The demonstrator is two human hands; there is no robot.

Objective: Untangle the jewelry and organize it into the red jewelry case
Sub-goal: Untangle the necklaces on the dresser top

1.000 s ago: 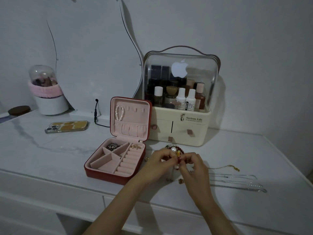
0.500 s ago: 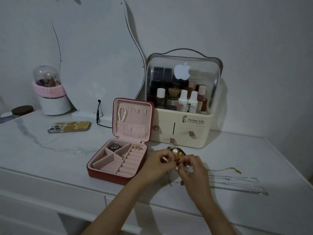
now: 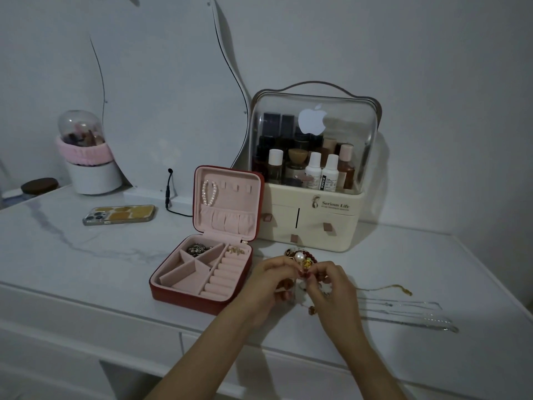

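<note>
At centre right of the head view, a person's left hand (image 3: 272, 280) and right hand (image 3: 328, 284) meet over a white tabletop (image 3: 86, 255), both with fingers curled and pinching a knotted cluster of jewelry (image 3: 301, 262) in which a pearl, a gold bead and dark red beads can be made out. The red jewelry case (image 3: 202, 272) stands open just left of the hands, its pink lid upright with a pearl bracelet (image 3: 209, 192) hung inside; a dark metallic piece (image 3: 197, 249) sits in a rear compartment and small gold pieces (image 3: 236, 250) lie at the top of the ring rolls. Thin chains (image 3: 403, 311) lie stretched out at right, beyond the right hand, apart from the tangle. A cosmetics organizer (image 3: 311, 197) stands behind the case at upper centre and a phone (image 3: 119, 215) lies at left

The likely risk: pulling the two hands apart too sharply could tighten the knot, snap a fine link or send loose beads rolling toward the table's near edge; the strands hanging below the fingers could also snag on the chains beside them. Which strand each hand holds cannot be told, the fingers hiding it

Against the frame half a second earlier, the hands sit in nearly the same place beside the case and the cluster remains pinched between them; the fingers appear closed slightly tighter round it, though the change is small. The case, chains and phone have not shifted
</note>
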